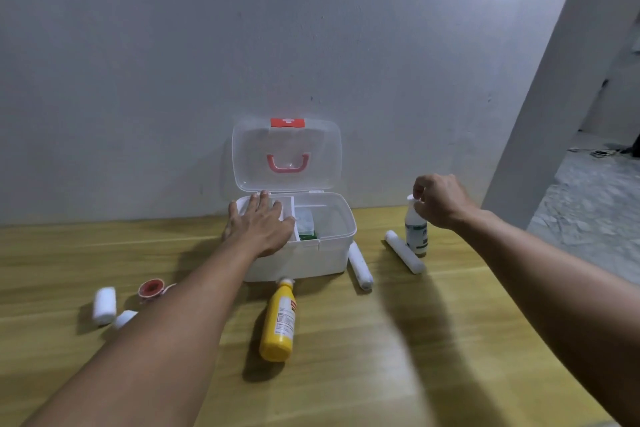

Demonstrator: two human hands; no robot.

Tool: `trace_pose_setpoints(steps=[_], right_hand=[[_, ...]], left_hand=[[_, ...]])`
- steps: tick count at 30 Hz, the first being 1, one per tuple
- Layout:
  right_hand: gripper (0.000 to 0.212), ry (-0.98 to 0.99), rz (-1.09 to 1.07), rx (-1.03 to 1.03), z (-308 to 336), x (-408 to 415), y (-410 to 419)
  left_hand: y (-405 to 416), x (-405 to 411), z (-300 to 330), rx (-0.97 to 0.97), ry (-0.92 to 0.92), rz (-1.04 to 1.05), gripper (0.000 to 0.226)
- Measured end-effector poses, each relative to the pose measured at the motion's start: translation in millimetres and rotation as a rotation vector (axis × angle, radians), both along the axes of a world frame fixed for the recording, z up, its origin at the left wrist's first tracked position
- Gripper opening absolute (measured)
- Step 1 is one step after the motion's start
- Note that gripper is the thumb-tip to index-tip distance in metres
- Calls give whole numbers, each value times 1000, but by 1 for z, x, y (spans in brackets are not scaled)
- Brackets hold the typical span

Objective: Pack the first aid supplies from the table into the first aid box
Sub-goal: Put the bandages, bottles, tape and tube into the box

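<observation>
The white first aid box [332, 253] stands open against the wall, its clear lid [287, 154] upright with a pink handle. My left hand [259, 225] lies flat, fingers spread, on the box's inner tray at the left. My right hand [440, 199] pinches the cap of an upright clear bottle [416, 234] right of the box. A yellow bottle [280, 321] lies in front of the box. Two long white rolls [360, 265] [404, 251] lie at the box's right. A small green-and-clear item [306, 227] sits inside the box.
Left of my left forearm lie a white gauze roll [104, 305], a smaller white roll [124, 319] and a red-centred tape spool [150, 289]. The wooden table [363, 374] runs to the grey wall behind. A pillar and a floor opening are at the right.
</observation>
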State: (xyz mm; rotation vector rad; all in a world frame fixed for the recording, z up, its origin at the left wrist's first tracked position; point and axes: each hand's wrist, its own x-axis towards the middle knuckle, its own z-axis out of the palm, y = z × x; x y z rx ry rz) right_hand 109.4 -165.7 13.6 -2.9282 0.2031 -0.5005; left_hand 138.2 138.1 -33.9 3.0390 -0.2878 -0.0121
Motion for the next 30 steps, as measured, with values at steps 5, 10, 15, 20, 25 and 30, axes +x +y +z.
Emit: trace_pose_setpoints(steps=[5,10,15,20,25,30], right_hand=[[13,-4,1,50,0,-6,7],[16,-210,38,101,20,-16,18],[23,-371,197,194,76,-30,63],[20,-276,335,345,61,-27,121],[19,-110,414,350,11,-21,157],[21,-67,421,403,-8,-15,161]], left_hand=[[1,-1,0,0,-5,2,65],[1,-1,1,1,-12,4,65],[-1,-1,1,1,-1,13,65],[0,-2,1,-29,-12,3,65],[1,-3,0,-11,-22,0,64],[1,-2,-1,-6,-27,3,62]])
